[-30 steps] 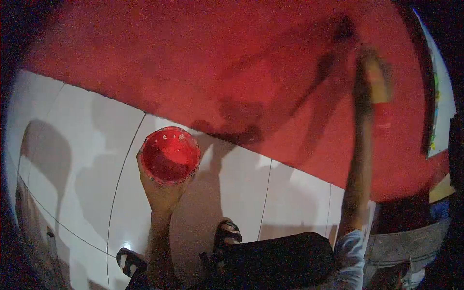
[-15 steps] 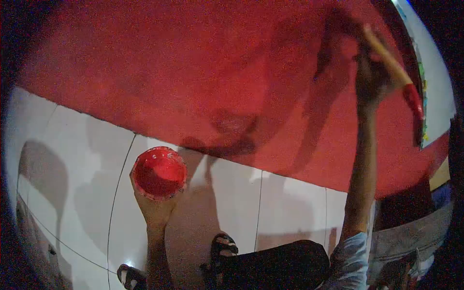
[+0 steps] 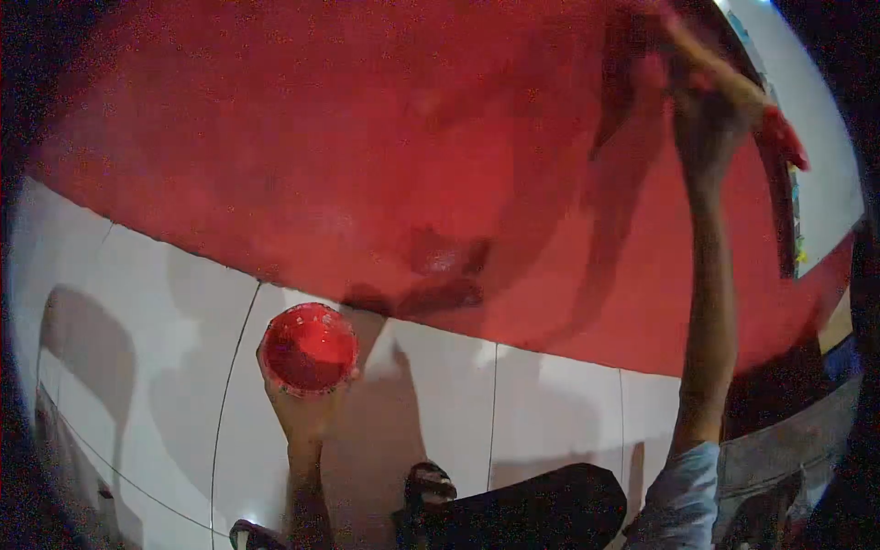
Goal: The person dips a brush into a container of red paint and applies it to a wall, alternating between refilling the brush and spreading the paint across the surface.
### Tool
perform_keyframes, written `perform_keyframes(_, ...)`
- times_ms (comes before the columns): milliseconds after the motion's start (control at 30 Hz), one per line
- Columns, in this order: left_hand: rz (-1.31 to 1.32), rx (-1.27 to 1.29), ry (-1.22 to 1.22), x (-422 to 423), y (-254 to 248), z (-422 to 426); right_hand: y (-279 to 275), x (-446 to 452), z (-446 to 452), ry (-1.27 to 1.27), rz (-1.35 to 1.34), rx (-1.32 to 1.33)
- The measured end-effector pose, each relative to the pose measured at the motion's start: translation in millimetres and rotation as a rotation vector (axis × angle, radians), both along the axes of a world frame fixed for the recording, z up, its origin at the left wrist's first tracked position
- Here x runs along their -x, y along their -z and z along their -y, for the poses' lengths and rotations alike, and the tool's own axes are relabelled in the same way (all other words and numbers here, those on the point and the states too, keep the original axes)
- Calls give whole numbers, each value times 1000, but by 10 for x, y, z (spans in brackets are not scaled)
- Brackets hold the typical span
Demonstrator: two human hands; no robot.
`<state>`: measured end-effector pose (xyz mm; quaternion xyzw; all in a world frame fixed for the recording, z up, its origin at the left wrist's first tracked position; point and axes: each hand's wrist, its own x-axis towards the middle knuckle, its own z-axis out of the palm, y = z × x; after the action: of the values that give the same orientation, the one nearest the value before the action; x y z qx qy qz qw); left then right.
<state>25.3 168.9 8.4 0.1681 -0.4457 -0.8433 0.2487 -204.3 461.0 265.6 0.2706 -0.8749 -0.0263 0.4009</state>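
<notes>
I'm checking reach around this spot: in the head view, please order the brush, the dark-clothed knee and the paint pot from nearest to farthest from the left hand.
1. Paint pot: held in the left hand.
2. Dark-clothed knee: rightward, low in view.
3. Brush: upper right, in the right hand.

Scanning for lettering — nothing readable, not one letter, number, brand or sign to call. Over at the far right, a white panel [image 3: 830, 179] with small coloured marks [image 3: 800, 254] down its edge — too small and blurred to tell whether lettering or plain pattern.
</notes>
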Motion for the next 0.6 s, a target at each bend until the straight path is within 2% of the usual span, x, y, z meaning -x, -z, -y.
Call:
perform_keyframes(67, 4, 245, -36, 74, 74, -5, -245, 29, -14, -22, -105, 20)
perform_keyframes(133, -10, 415, -64, 78, 138, 5, -17, -50, 98, -50, -100, -41)
perform_keyframes(233, 44, 551, -107, 28, 145, 31, 795, -347, 384, -149, 42, -215)
perform_keyframes(300, 90, 595, -111, -35, 130, 78, 1481, -620, 528, -347, 143, -346)
perform_keyframes(333, 109, 624, -115, -53, 126, 117, 1910, -566, 453, -443, 112, -393)
perform_keyframes(400, 110, 700, -147, -79, 169, 187, 2316, -365, 324, -286, 212, -466)
perform_keyframes(433, 118, 711, -153, -94, 180, 209, 2336, -251, 163, -211, 260, -431)
perform_keyframes(500, 141, 705, -155, -118, 190, 255, 1598, -146, 130, -78, 279, -229)
perform_keyframes(600, 142, 592, -157, -60, -36, 157, 462, -104, -38, -49, 62, 29)
